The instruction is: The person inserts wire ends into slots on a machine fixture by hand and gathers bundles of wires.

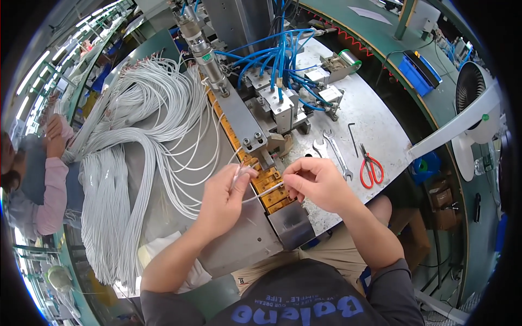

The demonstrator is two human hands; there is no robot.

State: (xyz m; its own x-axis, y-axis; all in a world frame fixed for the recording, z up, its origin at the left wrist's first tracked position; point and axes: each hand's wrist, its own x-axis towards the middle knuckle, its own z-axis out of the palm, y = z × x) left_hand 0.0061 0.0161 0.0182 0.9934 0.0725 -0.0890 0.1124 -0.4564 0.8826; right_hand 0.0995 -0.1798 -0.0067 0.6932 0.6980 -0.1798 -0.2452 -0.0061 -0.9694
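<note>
A white cable (263, 194) runs between my two hands, over the near end of a yellow slotted rail (280, 205). My right hand (319, 186) pinches the cable near its end with thumb and fingers. My left hand (224, 196) is closed at the left side of the rail, with a cable passing through its fingers; its fingertips partly hide what they grip. Just beyond both hands is the near end of a grey metal press bar (235, 120). Several loose white cables (182, 182) curve over the grey table from the left.
A large bundle of white cables (147, 98) covers the left side. Two wrenches (339, 155), a hex key (353, 140) and red-handled scissors (371, 170) lie right of the rail. Blue air hoses (280, 57) rise behind. A fan (472, 89) stands right; another person (51, 185) sits left.
</note>
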